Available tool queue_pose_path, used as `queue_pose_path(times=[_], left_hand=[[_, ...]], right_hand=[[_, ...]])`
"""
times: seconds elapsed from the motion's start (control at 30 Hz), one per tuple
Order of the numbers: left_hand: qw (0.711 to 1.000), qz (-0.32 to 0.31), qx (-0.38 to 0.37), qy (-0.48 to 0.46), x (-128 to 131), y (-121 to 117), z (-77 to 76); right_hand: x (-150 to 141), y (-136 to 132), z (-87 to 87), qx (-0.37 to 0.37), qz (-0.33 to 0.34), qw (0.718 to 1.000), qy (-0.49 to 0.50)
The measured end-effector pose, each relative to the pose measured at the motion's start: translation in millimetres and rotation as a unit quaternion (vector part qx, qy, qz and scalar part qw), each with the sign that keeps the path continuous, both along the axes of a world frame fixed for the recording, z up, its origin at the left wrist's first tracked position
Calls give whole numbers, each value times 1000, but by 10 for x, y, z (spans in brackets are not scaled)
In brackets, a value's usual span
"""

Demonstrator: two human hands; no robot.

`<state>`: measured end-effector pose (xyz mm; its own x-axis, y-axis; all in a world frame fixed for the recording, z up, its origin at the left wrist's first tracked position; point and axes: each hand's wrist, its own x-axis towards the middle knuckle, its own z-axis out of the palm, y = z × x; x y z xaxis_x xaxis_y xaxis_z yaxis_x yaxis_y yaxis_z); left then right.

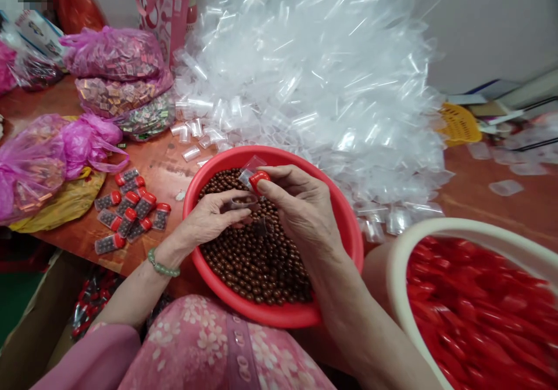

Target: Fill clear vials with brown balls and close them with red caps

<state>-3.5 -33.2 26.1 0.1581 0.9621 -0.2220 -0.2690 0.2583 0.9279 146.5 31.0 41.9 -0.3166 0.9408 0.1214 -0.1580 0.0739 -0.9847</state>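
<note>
Several pink plastic bags point(111, 53) of small wrapped sweets are piled at the far left on an orange-brown table point(161, 166). About a dozen capped tubes point(131, 207), filled with brown balls, are laid loosely near them. A pale green bead bracelet point(163, 264) is worn on the left wrist. The left hand point(204, 218) is kept over a red plastic basin point(344, 227) with curled fingers, and a small clear tube point(239, 202) appears to be held by it just above the brown balls point(257, 268). By the right hand point(300, 210), a red cap point(260, 181) is pinched between thumb and forefinger, and a clear plastic piece point(249, 166) is seen behind it, but it cannot be told if both are joined. A large heap of clear plastic tubes point(314, 93) is placed just beside the basin, and a cream basin point(418, 250) of blurred red caps point(479, 314) is seen at the right. If the pinch is loosened, the cap could be lost among the balls. If the red basin is knocked, balls could be spilled, and the light tubes could slide down from the heap.
</note>
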Motion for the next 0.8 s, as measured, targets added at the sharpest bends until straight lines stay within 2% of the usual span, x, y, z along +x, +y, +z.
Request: queue_pose_path(times=[0.27,0.4,0.57,0.8], left_hand=[[999,-30,18,33,8,4,-5],[998,-31,40,30,12,9,-7],[997,-43,50,42,0,11,29],[992,-77,51,80,-8,-10,-20]], right_hand=[[23,-44,7,14,8,1000,-18],[42,-77,25,76,13,995,-67],[75,-70,13,181,44,970,-156],[128,-52,61,214,84,946,-229]])
